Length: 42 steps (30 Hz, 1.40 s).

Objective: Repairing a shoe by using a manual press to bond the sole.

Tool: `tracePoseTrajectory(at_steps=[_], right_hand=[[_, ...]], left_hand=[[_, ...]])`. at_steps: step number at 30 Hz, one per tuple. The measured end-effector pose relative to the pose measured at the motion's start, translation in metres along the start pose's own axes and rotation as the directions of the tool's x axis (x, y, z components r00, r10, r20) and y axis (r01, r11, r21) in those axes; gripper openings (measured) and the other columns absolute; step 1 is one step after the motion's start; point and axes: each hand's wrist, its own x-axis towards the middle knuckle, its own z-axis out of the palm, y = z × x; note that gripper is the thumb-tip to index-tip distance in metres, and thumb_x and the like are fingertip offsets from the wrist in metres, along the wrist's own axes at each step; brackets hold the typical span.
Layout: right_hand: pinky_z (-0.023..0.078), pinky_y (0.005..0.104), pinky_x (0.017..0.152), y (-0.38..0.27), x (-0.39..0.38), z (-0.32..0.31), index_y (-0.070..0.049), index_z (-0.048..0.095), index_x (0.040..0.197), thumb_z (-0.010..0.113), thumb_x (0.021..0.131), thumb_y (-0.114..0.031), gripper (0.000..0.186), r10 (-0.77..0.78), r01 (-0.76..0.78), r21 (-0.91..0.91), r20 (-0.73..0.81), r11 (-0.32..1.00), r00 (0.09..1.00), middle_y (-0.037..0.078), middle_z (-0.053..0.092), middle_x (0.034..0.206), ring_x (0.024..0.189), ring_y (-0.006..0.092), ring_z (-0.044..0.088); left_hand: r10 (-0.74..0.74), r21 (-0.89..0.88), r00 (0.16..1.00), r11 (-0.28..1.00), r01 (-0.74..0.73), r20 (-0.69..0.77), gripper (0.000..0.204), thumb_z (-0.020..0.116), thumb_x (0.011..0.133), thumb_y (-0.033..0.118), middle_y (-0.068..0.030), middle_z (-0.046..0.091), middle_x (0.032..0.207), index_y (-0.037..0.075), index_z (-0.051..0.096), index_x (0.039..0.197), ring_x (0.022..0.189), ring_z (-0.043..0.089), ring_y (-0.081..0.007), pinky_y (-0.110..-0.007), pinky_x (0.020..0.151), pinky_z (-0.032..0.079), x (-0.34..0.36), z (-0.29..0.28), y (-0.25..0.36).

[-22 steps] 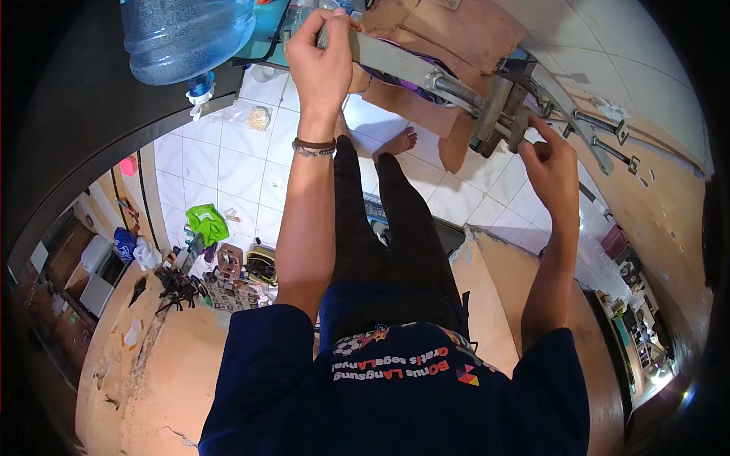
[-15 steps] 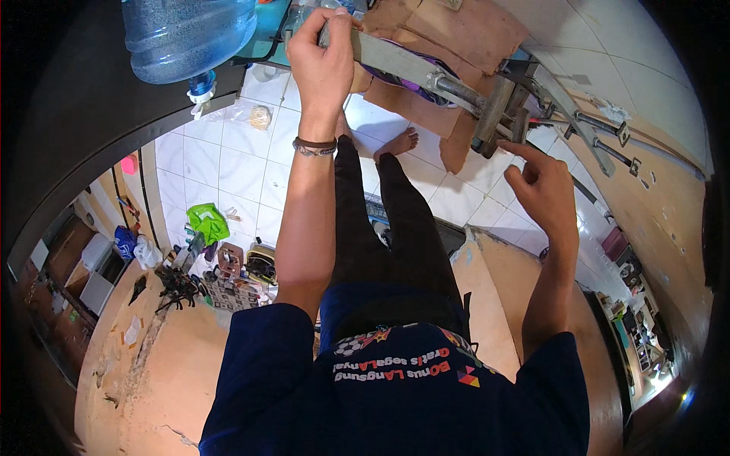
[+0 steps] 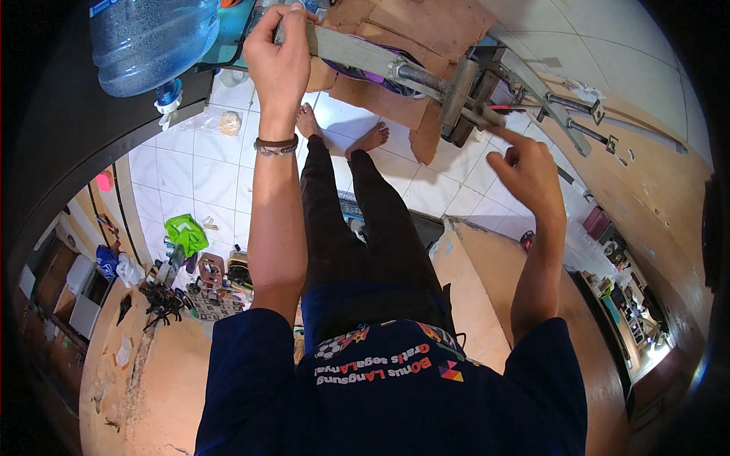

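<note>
My left hand (image 3: 280,67) is closed around the far-left end of a long flat grey bar (image 3: 350,49). From that bar a round metal rod (image 3: 418,76) runs right to a dark metal frame (image 3: 494,64). A thick greyish-brown cylinder (image 3: 459,93) stands across the rod's end, and a smaller brown piece (image 3: 485,116) slants beside it. My right hand (image 3: 526,171) has its index finger stretched out to the tip of this smaller piece, seemingly touching it. Its thumb is apart and the other fingers are curled, with nothing visible in them.
A blue water bottle (image 3: 152,45) with a white tap (image 3: 169,110) lies at the upper left. Flattened brown cardboard (image 3: 426,26) is beyond the bar. Two bolted rods (image 3: 578,106) jut from the frame. A green bag (image 3: 186,234) and clutter lie on the tiled floor (image 3: 217,163).
The whole view has shifted, so most things sit farther left and higher. The smaller brown piece was more upright and now slants. My left hand keeps its grip on the bar.
</note>
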Motion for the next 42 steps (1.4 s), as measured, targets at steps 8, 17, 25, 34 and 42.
tracePoseTrajectory(at_steps=[8, 17, 25, 34, 42], right_hand=[[0.049, 0.0349, 0.058, -0.033, 0.002, -0.016, -0.011, 0.071, 0.116, 0.066, 0.075, -0.025, 0.044, -0.083, 0.082, 0.013, 0.121, 0.997, 0.989, 0.012, 0.062, 0.059, 0.055, 0.0274, 0.060], [0.047, 0.0370, 0.058, -0.025, 0.014, -0.027, -0.020, 0.065, 0.127, 0.066, 0.074, -0.020, 0.053, -0.167, 0.162, 0.085, 0.063, 0.983, 0.984, 0.013, 0.059, 0.058, 0.053, 0.0263, 0.059], [0.049, 0.0387, 0.060, -0.003, 0.011, -0.021, -0.016, 0.070, 0.119, 0.067, 0.073, -0.023, 0.046, -0.081, 0.082, 0.009, -0.070, 0.997, 0.994, 0.012, 0.062, 0.063, 0.060, 0.0292, 0.064], [0.050, 0.0392, 0.061, 0.008, 0.011, -0.020, -0.012, 0.066, 0.124, 0.067, 0.073, -0.023, 0.052, -0.030, 0.029, -0.113, -0.005, 0.993, 1.000, 0.014, 0.064, 0.065, 0.058, 0.0289, 0.063], [0.049, 0.0377, 0.062, 0.002, -0.001, -0.022, -0.020, 0.065, 0.128, 0.067, 0.071, -0.019, 0.057, -0.076, 0.089, -0.050, 0.223, 0.995, 0.972, 0.012, 0.061, 0.062, 0.058, 0.0268, 0.062]], left_hand=[[0.004, -0.061, 1.000, 0.998, -0.003, 0.007, 0.028, 0.054, 0.101, 0.023, -0.0046, 0.069, 0.084, 0.001, 0.067, 0.089, 0.076, 0.059, -0.0097, -0.025, 0.068, 0.047, 0.002, -0.001, -0.009], [-0.036, -0.032, 0.999, 0.999, 0.036, 0.008, 0.028, 0.055, 0.100, 0.024, -0.0033, 0.069, 0.084, 0.001, 0.067, 0.089, 0.074, 0.058, -0.0080, -0.024, 0.066, 0.046, 0.002, 0.001, -0.006], [0.021, 0.033, 1.000, 0.999, -0.022, 0.019, 0.029, 0.055, 0.100, 0.024, -0.0030, 0.069, 0.084, 0.001, 0.068, 0.089, 0.075, 0.058, -0.0086, -0.024, 0.066, 0.046, 0.001, 0.004, -0.003], [0.014, 0.014, 1.000, 1.000, -0.014, 0.012, 0.029, 0.055, 0.100, 0.023, -0.0028, 0.069, 0.083, 0.000, 0.068, 0.088, 0.075, 0.058, -0.0082, -0.024, 0.067, 0.045, 0.002, 0.004, -0.001], [-0.034, -0.004, 0.999, 0.999, 0.034, 0.001, 0.027, 0.055, 0.099, 0.021, -0.0011, 0.069, 0.082, 0.001, 0.068, 0.087, 0.075, 0.056, -0.0073, -0.024, 0.068, 0.046, 0.002, 0.004, -0.004]])
